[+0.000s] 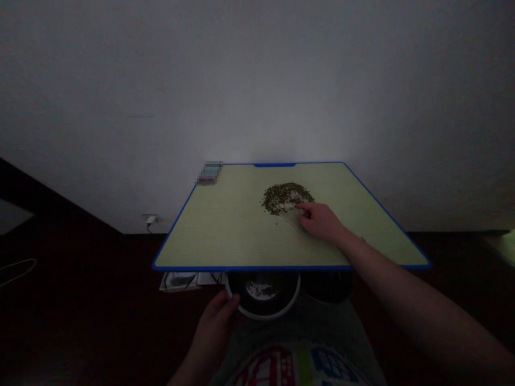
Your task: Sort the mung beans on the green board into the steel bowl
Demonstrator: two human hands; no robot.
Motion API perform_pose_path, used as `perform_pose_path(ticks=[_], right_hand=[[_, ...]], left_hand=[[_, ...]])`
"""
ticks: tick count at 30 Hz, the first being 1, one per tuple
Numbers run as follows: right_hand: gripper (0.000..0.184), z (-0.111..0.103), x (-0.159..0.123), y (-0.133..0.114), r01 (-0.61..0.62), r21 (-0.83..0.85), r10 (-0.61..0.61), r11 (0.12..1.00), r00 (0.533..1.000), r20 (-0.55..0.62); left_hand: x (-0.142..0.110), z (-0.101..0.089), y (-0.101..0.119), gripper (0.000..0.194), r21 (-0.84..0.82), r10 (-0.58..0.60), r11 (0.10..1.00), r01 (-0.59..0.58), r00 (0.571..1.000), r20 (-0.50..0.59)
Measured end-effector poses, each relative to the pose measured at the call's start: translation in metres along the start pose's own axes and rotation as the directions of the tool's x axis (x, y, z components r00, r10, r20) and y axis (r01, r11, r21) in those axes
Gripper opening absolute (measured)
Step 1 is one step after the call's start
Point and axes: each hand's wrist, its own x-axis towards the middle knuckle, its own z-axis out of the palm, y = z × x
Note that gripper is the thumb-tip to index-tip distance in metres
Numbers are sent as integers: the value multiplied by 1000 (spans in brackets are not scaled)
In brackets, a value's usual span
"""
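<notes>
A loose pile of small greenish-brown grains [281, 195] is spread on the pale yellow tabletop [217, 230]. At the pile's near right edge is my right hand [319, 220], its index finger stretched forward and the other fingers curled in. It seems to grip a thin, see-through flat piece [290, 219], whose kind I cannot make out. Below the table's front edge, my left hand [219, 311] holds the left rim of a round bowl [277, 313], thumb over the rim. Some of the same grains lie on the bowl's shiny bottom.
The table has a blue border [241, 268] and stands near a grey wall [257, 96]. A blurred-out flat item [209, 173] lies at its far left corner. Under the table are a white tray with cables [181, 281] and a dark round container [330, 287]. A plug [151, 219] sits in the wall.
</notes>
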Motion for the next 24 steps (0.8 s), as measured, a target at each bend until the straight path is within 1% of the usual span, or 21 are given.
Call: perform_pose_path(ticks=[3, 6, 10, 13, 18, 22, 24], right_hand=[[42, -1, 6, 5, 44, -14, -44, 999, 999, 25], [41, -1, 10, 9, 72, 3, -72, 997, 997, 39], [41, 3, 7, 12, 66, 42, -64, 997, 997, -37], [42, 6, 4, 13, 66, 57, -61, 996, 994, -87], [43, 8, 4, 14, 55, 55, -51, 997, 996, -77], [43, 7, 5, 13, 82, 16, -81, 997, 994, -69], [43, 6, 4, 11, 92, 3, -92, 996, 994, -62]], left_hand=[[-1, 1, 1, 27, 11, 8, 1000, -8, 1000, -15], [-2, 1, -1, 25, 2, 26, 1000, -26, 1000, 7], [-3, 3, -5, 23, -27, 40, 999, -39, 998, 39], [-3, 6, -5, 19, -17, 50, 999, -50, 998, 26], [-4, 9, -7, 16, 14, 95, 995, -96, 994, 55], [0, 10, -9, 17, 16, 137, 990, -138, 990, 21], [1, 12, -9, 17, 17, 146, 989, -147, 989, 25]])
